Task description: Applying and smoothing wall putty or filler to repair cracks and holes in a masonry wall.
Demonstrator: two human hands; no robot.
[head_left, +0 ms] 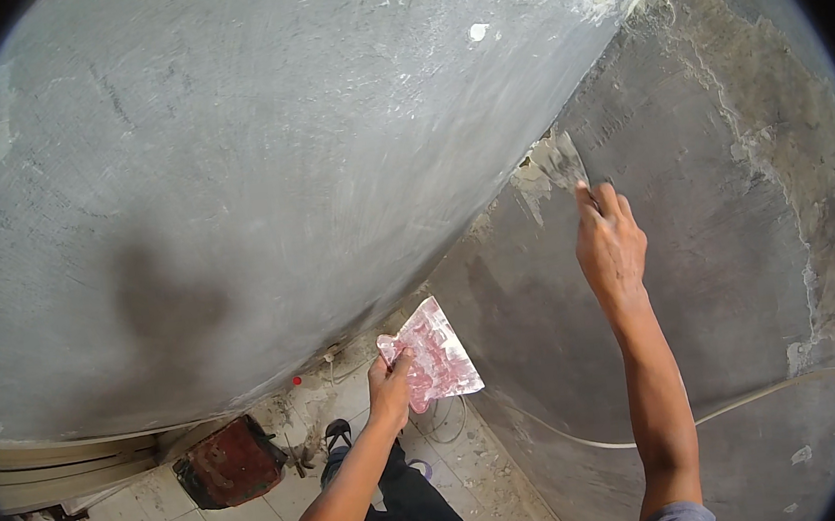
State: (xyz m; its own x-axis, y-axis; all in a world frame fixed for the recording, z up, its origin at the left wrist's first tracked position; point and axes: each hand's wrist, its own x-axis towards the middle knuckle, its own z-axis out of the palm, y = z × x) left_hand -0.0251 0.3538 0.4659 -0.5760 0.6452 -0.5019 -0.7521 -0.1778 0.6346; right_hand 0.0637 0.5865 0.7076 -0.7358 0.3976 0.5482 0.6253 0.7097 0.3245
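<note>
The right hand (612, 242) is clamping the scraper (559, 158) — likely light, springy, best held by its handle — while the left hand (388, 392) is pinching the stiff-looking board (442, 359)

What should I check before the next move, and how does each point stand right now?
1. Right grip closed on the putty knife: ok.
2. Blade at the pale patch near the wall corner: ok.
3. Left grip holding the pink spreader by its edge: ok.
4. Enough filler on the spreader: cannot tell; only whitish smears show.
5. White cable away from the blade: ok, it runs lower on the wall.
6. Floor free of debris beside the wall: not ok, crumbs lie there.
</note>
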